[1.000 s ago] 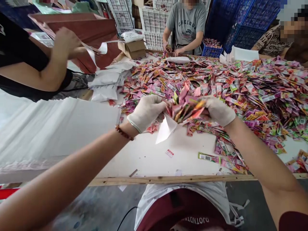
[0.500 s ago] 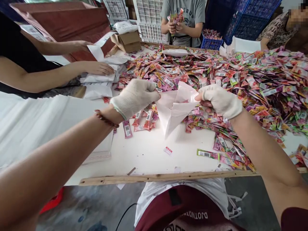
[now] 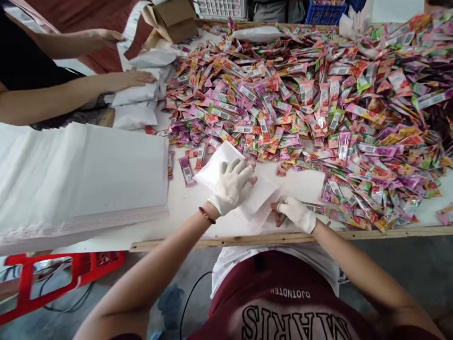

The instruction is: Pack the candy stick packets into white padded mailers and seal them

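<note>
A white mailer bag (image 3: pixel 219 166) lies flat on the white table (image 3: pixel 198 208) near its front edge. My left hand (image 3: pixel 231 185), in a white glove, presses down on it with fingers spread. At the bag's near right corner, my gloved right hand (image 3: pixel 295 213) pinches the flap with closed fingers. A huge heap of colourful snack sachets (image 3: pixel 300 99) covers the table beyond and to the right of the bag.
A thick stack of white bags (image 3: pixel 81 174) lies at the left. Another person's bare arms (image 3: pixel 71 89) press on filled white bags (image 3: pixel 136 101) at the far left. A cardboard box (image 3: pixel 171 19) stands behind. A red stool (image 3: pixel 53 278) sits below the table.
The bag, held open in the air between my hands before, now lies flat on the table. My left hand went from gripping it to pressing on it. The camera tilted down.
</note>
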A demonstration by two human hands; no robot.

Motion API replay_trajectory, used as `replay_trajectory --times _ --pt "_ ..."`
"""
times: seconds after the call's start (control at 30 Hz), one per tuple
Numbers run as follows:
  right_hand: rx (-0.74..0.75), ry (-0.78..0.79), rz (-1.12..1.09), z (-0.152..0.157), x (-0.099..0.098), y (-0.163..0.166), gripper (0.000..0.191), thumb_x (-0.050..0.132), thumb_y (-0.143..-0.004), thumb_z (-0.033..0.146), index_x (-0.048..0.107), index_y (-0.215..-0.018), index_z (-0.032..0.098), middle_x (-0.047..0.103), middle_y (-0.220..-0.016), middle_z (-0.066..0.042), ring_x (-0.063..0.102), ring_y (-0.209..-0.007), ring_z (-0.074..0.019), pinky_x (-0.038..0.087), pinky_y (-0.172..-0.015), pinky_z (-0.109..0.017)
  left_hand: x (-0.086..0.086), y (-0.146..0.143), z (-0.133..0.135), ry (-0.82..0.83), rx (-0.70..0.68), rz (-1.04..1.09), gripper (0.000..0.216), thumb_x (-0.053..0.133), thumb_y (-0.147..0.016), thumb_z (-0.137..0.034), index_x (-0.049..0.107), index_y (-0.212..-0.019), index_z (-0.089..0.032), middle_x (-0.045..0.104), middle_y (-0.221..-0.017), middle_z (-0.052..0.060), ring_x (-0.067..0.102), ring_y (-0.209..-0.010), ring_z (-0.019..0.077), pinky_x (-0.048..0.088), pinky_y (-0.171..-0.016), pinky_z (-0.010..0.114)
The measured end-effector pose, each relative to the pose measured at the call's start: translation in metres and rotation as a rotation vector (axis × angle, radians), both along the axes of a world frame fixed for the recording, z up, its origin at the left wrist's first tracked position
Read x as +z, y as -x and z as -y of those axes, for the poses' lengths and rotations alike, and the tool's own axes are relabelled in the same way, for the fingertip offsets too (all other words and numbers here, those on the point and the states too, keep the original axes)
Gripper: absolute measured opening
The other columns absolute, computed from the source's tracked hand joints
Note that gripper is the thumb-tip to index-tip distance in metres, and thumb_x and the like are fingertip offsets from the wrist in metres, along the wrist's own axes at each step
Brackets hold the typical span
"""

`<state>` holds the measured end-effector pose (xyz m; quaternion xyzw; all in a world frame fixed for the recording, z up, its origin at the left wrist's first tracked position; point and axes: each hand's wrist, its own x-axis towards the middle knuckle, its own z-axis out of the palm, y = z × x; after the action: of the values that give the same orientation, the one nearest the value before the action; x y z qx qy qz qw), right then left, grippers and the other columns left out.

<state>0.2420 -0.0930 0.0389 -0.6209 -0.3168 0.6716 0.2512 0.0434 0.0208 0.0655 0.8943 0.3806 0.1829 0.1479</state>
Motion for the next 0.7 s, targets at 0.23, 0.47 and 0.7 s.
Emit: replay_trajectory --times 0.23,0.47,0.7 --pt "-0.093 -0.248 0.377 -0.027 0.001 -0.048 0.033 0.061 -0.085 0.042 0.049 -0.11 0.023 0.062 -0.074 0.003 0.065 -0.053 -0.0141 0.044 -0.042 -0.021 -0.046 -0.035 0.033 -0.031 0.02 -0.123 0.048 0.048 -0.095 -0.042 0.057 -0.137 -0.022 0.048 -0.149 0.018 0.03 -0.143 0.0434 0.004 -0.11 0.078" --pt "0.435 -0.518 1.119 -0.026 -0.002 -0.039 0.012 0.047 -0.093 0.023 0.058 -0.089 0.019 0.071 -0.086 -0.012 0.066 -0.076 -0.0222 0.036 -0.059 -0.029 -0.049 -0.024 0.003 -0.078 -0.185 -0.111 0.048 0.052 -0.094 -0.04 0.057 -0.138 -0.023 0.052 -0.145 0.017 0.035 -0.142 0.0389 0.005 -0.116 0.073" --pt "0.406 -0.669 0.792 0.019 0.027 -0.049 0.011 0.043 -0.089 0.014 0.05 -0.089 0.022 0.067 -0.084 -0.003 0.062 -0.077 -0.0173 0.041 -0.069 -0.025 -0.055 -0.012 -0.024 -0.096 -0.33 -0.118 0.048 0.058 -0.091 -0.04 0.057 -0.137 -0.028 0.051 -0.148 0.012 0.031 -0.146 0.0355 0.006 -0.118 0.071"
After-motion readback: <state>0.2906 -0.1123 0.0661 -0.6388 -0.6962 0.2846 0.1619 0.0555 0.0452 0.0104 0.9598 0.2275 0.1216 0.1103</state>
